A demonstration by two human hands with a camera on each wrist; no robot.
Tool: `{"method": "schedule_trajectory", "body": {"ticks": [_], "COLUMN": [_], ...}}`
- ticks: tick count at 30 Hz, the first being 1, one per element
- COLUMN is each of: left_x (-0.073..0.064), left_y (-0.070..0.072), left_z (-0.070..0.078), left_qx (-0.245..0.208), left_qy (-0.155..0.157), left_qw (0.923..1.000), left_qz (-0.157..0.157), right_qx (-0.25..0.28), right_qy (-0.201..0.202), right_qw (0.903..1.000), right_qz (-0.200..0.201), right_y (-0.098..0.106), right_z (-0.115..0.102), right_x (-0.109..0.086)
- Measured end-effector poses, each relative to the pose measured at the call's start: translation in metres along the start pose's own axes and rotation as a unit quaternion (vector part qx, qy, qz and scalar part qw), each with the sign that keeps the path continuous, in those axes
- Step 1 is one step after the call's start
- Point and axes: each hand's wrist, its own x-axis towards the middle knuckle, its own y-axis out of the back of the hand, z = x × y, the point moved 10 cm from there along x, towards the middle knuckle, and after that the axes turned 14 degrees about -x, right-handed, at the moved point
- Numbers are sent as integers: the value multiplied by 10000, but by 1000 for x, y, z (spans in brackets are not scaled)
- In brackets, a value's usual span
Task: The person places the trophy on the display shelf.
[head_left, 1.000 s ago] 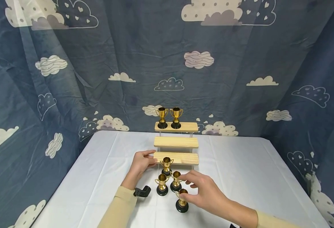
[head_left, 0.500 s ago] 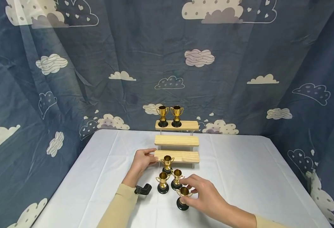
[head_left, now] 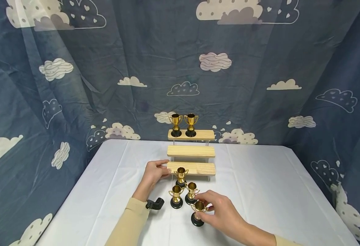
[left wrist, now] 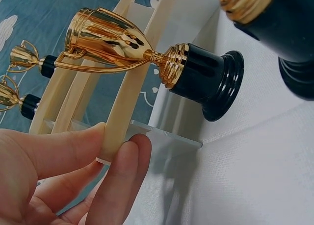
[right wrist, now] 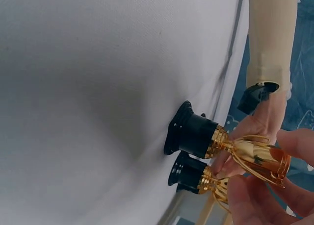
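My left hand (head_left: 153,173) pinches the left end of the lowest wooden board (left wrist: 120,119) of a three-step display stand, thumb on one face and fingers on the other. At the front of the group, my right hand (head_left: 221,210) holds a small gold trophy cup (head_left: 199,206) with a black base, thumb and fingers at its bowl. That trophy stands upright, its base (right wrist: 194,134) at the white cloth. Three more trophies are close by: one just behind it (head_left: 192,191), a left one (head_left: 176,196), and a rear one (head_left: 181,175) before the lowest board.
Two matching trophies, a left one (head_left: 175,125) and a right one (head_left: 191,125), stand on the top board (head_left: 206,134). The middle board (head_left: 191,151) is bare wood. A white cloth (head_left: 260,188) covers the table, with a cloud-print curtain (head_left: 244,68) behind.
My right hand's fingers have closed in around the front trophy's bowl, and the trophy stands more upright in them. My left hand stays at the board. The head view has shifted slightly.
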Motion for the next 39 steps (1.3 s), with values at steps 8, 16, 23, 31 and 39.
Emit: {"method": "schedule_trajectory", "body": {"ticks": [8, 16, 23, 31, 39], "left_x": [-4, -5, -4, -4, -2], "left_y": [1, 0, 2, 4, 0], "left_z": [0, 2, -1, 1, 0], "left_qx": [50, 29, -9, 59, 85], "left_qy": [-3, -50, 43, 14, 64], "left_qw": [10000, 10000, 10000, 9999, 9999], "left_qz": [45, 13, 31, 104, 59], "right_qx": [336, 465, 576, 716, 775], "right_qy": [-114, -87, -152, -259, -315], "right_qw": [9991, 9984, 9979, 9965, 9958], "right_qz": [210, 297, 264, 344, 365], "right_y": [2, 1, -3, -4, -3], "right_z": [2, 2, 3, 6, 8], "right_x": [-4, -5, -7, -8, -9]}}
